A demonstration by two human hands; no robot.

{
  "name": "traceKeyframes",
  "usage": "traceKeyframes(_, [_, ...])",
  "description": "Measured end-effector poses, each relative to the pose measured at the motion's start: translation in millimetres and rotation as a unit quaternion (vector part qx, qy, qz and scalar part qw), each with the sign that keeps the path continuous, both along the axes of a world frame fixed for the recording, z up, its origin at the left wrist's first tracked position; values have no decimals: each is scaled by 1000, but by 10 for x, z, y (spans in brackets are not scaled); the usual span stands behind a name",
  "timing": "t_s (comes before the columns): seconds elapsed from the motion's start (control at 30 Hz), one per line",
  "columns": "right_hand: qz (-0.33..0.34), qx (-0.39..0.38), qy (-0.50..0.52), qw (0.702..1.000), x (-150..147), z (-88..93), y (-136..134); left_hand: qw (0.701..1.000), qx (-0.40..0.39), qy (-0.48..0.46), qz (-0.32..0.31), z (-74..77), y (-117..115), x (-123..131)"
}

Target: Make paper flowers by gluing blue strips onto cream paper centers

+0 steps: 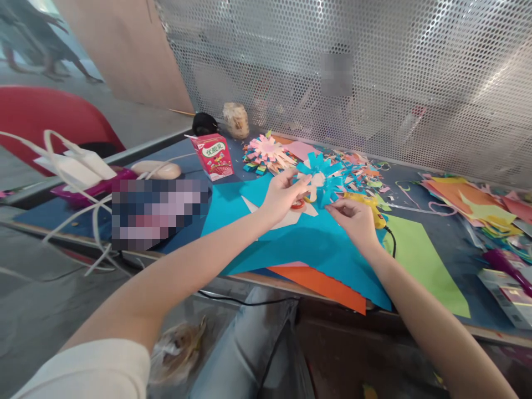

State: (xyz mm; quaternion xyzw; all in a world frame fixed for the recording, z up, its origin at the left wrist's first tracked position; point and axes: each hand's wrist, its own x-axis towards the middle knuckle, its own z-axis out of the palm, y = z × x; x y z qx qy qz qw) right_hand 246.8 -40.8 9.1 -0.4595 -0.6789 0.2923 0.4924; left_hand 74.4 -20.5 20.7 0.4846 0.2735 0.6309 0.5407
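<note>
A blue paper flower (pixel 319 174) with curled petals is held up between my two hands. My left hand (pixel 285 194) grips it at its left side, thumb and fingers closed. The fingertips of my right hand (pixel 353 219) pinch a petal at its lower right. Under both hands lies a large blue paper sheet (pixel 245 249). On that sheet, below the flower, a white star-shaped paper (pixel 286 217) is partly covered by my left hand. Just behind my right hand sits a yellow tool (pixel 376 210) with a black cord.
A red drink carton (pixel 214 158) stands at the back left, near a pink paper flower (pixel 268 152). Paper scraps (pixel 366 172) lie along the perforated metal screen (pixel 374 72). Green paper (pixel 424 260) and orange paper (pixel 328 285) reach the front edge. White cables (pixel 97 221) hang at left.
</note>
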Motion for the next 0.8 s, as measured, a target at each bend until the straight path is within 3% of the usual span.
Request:
traceKeyframes(0.27, [-29, -63, 22, 997, -32, 89, -30, 992, 45, 91, 72, -48, -15, 18])
traceKeyframes(0.8, [-34, -52, -23, 998, 7, 75, -2, 990, 36, 115, 70, 48, -114, 46])
